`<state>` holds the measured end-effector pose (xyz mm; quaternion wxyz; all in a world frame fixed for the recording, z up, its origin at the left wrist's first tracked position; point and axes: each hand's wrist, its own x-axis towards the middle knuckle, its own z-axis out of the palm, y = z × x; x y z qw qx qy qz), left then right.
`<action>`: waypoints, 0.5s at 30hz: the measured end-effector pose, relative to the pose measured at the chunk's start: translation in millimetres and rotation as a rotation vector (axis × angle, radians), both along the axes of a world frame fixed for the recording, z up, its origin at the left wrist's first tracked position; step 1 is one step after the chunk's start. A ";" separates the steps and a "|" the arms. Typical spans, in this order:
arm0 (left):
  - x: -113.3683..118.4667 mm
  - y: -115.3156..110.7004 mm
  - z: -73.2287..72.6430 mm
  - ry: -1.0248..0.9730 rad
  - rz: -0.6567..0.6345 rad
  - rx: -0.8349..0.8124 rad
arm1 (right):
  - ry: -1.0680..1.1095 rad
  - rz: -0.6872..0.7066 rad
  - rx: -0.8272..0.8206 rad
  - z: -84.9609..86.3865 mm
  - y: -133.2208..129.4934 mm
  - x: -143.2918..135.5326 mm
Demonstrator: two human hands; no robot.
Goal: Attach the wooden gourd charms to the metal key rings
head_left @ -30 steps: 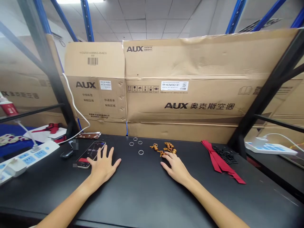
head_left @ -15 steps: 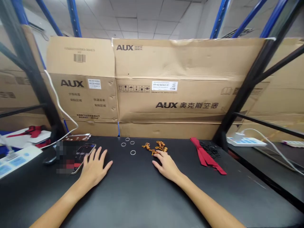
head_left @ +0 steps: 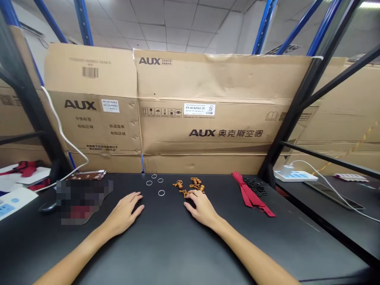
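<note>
My left hand (head_left: 126, 212) hovers over or rests on the black tabletop (head_left: 166, 245), thumb apart from the fingers, holding nothing. Several thin silver rings (head_left: 161, 193) lie beyond it. My right hand (head_left: 202, 206) has its fingertips at the near edge of a small heap of brown wooden bead charms (head_left: 196, 183) with orange cords; its thumb stands away from the fingers. Whether the fingertips touch a charm is hard to see, as they cover part of the heap. Flat red ribbon strips (head_left: 247, 192) and a pile of small black pieces (head_left: 257, 187) lie to the right.
A blurred-out patch (head_left: 80, 204) covers something left of my left hand. Behind it lies a brown packet (head_left: 87, 174). Cardboard panels (head_left: 202, 162) wall off the back. Black rack posts (head_left: 268, 162) stand on both sides, with power strips (head_left: 295, 175) beyond and a white cable (head_left: 63, 136).
My left hand has moved right, away from the phone, its fingers drawing closer together. My right hand stays at the charms. The camera view has turned slightly right.
</note>
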<state>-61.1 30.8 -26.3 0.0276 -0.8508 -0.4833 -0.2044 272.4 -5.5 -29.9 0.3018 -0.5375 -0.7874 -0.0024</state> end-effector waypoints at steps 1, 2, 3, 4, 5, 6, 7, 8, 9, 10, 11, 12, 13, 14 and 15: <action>5.9 0.8 0.2 -0.007 -0.023 0.002 | -0.001 0.003 0.008 -0.2 0.5 -1.0; 12.6 1.6 0.6 -0.016 -0.045 0.004 | -0.001 0.008 0.016 -0.3 1.0 -2.0; 19.8 2.2 1.3 -0.024 -0.070 0.006 | 0.002 0.013 0.023 -0.2 1.3 -2.9; 27.5 2.9 2.2 -0.027 -0.096 0.003 | 0.006 0.017 0.028 0.1 1.6 -3.8; 35.2 3.8 3.2 -0.034 -0.119 0.001 | 0.011 0.019 0.030 0.6 1.7 -4.8; 42.8 4.9 4.2 -0.049 -0.136 0.006 | 0.015 0.022 0.028 1.3 1.6 -5.8; 50.0 6.3 5.1 -0.061 -0.153 0.006 | 0.018 0.024 0.027 2.3 1.4 -6.8; 56.7 8.0 5.9 -0.078 -0.165 0.009 | 0.020 0.028 0.025 3.2 1.1 -7.9; 62.8 9.8 6.4 -0.086 -0.176 0.007 | 0.022 0.033 0.023 4.0 0.9 -9.1; 68.2 11.6 6.7 -0.088 -0.182 -0.005 | 0.027 0.038 0.021 4.6 0.7 -10.1; 72.9 13.3 6.9 -0.091 -0.174 -0.013 | 0.036 0.045 0.019 4.8 0.6 -11.1; 76.7 14.6 7.0 -0.098 -0.168 -0.020 | 0.053 0.050 0.018 4.5 0.6 -11.8; 79.9 15.4 7.2 -0.106 -0.162 -0.025 | 0.074 0.057 0.016 3.8 0.8 -12.3; 82.3 15.9 7.5 -0.115 -0.156 -0.025 | 0.095 0.065 0.013 2.6 1.0 -12.5; 84.1 15.9 8.0 -0.120 -0.154 -0.024 | 0.116 0.074 0.010 1.1 1.3 -12.5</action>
